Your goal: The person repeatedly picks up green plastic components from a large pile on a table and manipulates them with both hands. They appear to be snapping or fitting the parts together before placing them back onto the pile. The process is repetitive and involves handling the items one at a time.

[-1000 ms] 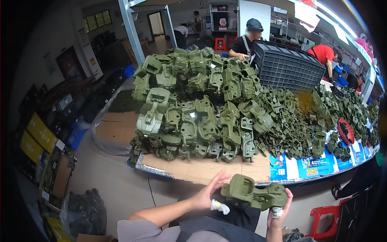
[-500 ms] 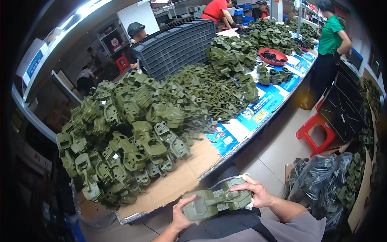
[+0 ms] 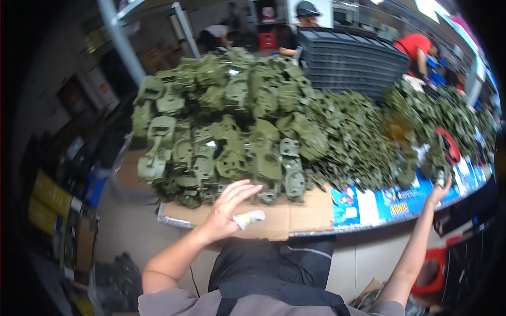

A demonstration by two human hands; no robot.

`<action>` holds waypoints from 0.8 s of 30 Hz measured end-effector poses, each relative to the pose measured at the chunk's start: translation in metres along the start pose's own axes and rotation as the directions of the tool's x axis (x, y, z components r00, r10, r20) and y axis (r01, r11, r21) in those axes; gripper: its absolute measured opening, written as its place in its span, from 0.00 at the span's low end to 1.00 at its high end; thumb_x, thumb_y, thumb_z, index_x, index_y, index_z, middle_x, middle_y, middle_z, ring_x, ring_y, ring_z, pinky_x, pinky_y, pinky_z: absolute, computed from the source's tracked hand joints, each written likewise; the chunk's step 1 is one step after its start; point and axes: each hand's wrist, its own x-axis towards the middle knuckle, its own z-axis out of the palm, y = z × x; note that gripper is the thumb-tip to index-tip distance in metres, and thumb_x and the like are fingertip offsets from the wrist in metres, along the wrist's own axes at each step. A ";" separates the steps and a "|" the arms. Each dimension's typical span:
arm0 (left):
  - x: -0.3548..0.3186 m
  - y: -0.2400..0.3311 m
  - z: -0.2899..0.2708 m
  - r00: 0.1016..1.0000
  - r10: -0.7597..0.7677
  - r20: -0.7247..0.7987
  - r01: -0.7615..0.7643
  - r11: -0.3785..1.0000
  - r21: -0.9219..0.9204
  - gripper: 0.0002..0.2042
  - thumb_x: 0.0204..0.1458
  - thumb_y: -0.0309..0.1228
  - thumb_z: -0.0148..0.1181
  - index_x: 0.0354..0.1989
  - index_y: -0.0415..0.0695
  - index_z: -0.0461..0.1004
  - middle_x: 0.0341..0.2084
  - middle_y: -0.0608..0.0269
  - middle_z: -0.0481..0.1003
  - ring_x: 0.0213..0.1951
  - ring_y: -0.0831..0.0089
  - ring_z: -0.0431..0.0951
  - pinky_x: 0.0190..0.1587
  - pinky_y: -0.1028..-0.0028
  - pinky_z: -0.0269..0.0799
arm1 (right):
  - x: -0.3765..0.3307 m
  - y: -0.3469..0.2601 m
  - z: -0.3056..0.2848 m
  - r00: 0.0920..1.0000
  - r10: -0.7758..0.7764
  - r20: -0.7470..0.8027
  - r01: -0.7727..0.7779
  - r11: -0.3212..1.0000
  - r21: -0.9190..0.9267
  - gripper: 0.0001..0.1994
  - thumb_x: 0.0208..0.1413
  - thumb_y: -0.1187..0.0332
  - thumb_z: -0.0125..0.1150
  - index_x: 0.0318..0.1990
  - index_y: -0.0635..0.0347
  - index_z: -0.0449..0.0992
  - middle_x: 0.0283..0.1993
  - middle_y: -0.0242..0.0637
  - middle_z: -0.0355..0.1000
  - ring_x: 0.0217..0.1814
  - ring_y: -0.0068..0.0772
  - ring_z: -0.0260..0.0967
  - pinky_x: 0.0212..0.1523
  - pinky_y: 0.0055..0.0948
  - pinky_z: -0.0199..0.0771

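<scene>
My left hand [image 3: 229, 208] hovers open above the cardboard sheet [image 3: 284, 216] on the table's front edge, fingers spread, with white tape on the thumb. It holds nothing. Just beyond it rises a stacked heap of large olive-green moulded plastic parts [image 3: 226, 137]. My right hand [image 3: 440, 189] is stretched far out to the right and touches the edge of a pile of smaller olive-green parts [image 3: 358, 137]. Its fingers are small and blurred, so I cannot tell what they grip.
A stack of black crates [image 3: 348, 63] stands behind the piles. A red round thing [image 3: 448, 147] lies among the parts at right, over blue printed sheets [image 3: 390, 200]. A red stool [image 3: 429, 274] stands below. People work at the back [image 3: 305, 13] and right [image 3: 416, 47].
The olive-green part that both hands held earlier is no longer in them. My left hand has opened over the cardboard, and my right arm has reached out to the right.
</scene>
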 end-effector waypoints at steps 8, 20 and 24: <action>0.027 -0.010 -0.113 0.985 0.040 -0.169 0.077 0.768 0.636 0.24 0.41 0.37 0.62 0.48 0.44 0.67 0.40 0.58 0.71 0.47 0.56 0.67 0.52 0.62 0.59 | 0.036 0.137 0.087 0.992 -0.093 -0.079 0.055 0.918 -0.394 0.26 0.44 0.53 0.61 0.51 0.50 0.67 0.43 0.48 0.71 0.45 0.49 0.67 0.45 0.38 0.64; 0.133 -0.056 -0.241 0.858 0.039 -0.512 0.410 0.549 0.729 0.22 0.47 0.33 0.55 0.54 0.56 0.64 0.34 0.53 0.72 0.36 0.59 0.72 0.39 0.68 0.67 | -0.003 0.001 0.084 0.955 -0.246 0.164 0.241 0.969 0.047 0.10 0.44 0.74 0.55 0.36 0.63 0.76 0.32 0.37 0.74 0.34 0.29 0.70 0.36 0.28 0.70; 0.200 0.030 -0.071 0.881 0.447 0.153 -0.435 0.642 0.631 0.27 0.37 0.32 0.64 0.50 0.46 0.67 0.43 0.56 0.67 0.48 0.59 0.65 0.50 0.67 0.60 | -0.004 -0.033 0.048 0.980 -0.196 -0.030 0.180 0.944 -0.276 0.30 0.37 0.76 0.57 0.55 0.54 0.64 0.44 0.44 0.68 0.43 0.39 0.66 0.47 0.29 0.62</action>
